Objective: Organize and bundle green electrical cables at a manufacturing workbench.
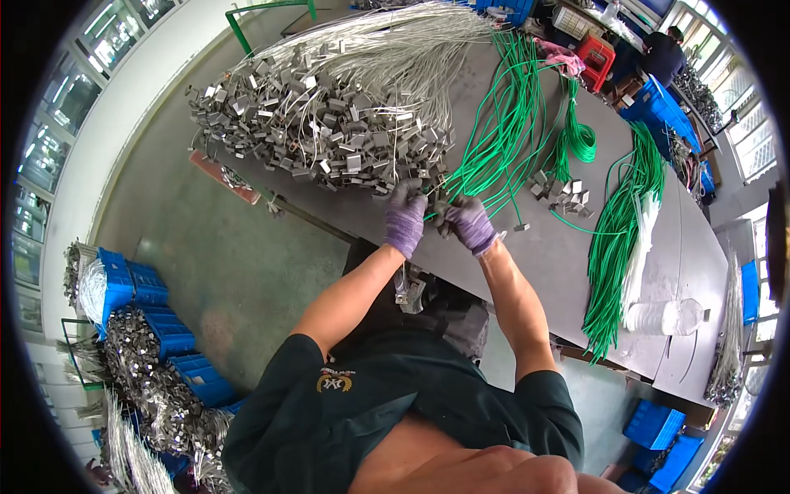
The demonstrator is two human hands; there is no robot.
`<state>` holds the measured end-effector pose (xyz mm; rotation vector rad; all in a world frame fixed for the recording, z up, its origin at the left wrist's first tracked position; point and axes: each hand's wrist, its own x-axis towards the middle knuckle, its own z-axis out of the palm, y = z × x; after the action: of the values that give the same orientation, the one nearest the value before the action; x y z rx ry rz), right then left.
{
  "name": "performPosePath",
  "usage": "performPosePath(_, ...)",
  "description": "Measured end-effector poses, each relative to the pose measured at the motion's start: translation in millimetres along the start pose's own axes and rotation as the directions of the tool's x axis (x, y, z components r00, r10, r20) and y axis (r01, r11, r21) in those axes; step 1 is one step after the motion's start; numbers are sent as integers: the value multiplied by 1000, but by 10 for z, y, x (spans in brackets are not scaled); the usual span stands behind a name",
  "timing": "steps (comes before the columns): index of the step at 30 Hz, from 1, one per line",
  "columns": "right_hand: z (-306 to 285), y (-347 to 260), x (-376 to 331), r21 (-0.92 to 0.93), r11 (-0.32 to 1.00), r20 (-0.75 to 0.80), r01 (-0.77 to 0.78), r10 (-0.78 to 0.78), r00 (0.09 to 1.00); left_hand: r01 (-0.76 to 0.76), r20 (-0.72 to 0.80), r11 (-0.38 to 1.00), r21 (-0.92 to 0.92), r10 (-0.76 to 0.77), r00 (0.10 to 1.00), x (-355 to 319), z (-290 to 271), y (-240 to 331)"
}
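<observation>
While a large heap of finished grey metal clips on white wires already covers the far side of the grey tabletop, the purple-gloved left hand and right hand each pinch a small metal clip at a green wire end. Judging by the many loose green wires and small spare clips, much remains.

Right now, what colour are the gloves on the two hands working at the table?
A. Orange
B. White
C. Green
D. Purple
D. Both the left hand and the right hand wear purple gloves as they handle the green wires at the edge of the grey table, beside a pile of small metal clips.
</observation>
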<state>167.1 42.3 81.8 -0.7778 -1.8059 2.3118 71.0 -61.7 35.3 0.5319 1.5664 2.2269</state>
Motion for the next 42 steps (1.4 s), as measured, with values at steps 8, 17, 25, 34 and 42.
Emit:
performPosePath(8,-432,153,385,364,923,-107,125,-92,990,41,-6,997,-69,-42,999,54,149,120)
performPosePath(17,-691,183,802,531,846,-103,46,10,995,440,93,890,-120,-431,897,-150,38,309)
performPosePath(25,-150,214,540,455,886,20,88,-109,994,94,-183,828,553,11,983,147,107,-541)
performPosePath(34,-387,102,573,352,926,-192,133,-68,979,-332,357,595,732,80,931,94,415,245)
performPosePath(42,-490,461,790,44,895,-238,443,-421,875,-602,613,-190,776,2,790,159,450,358)
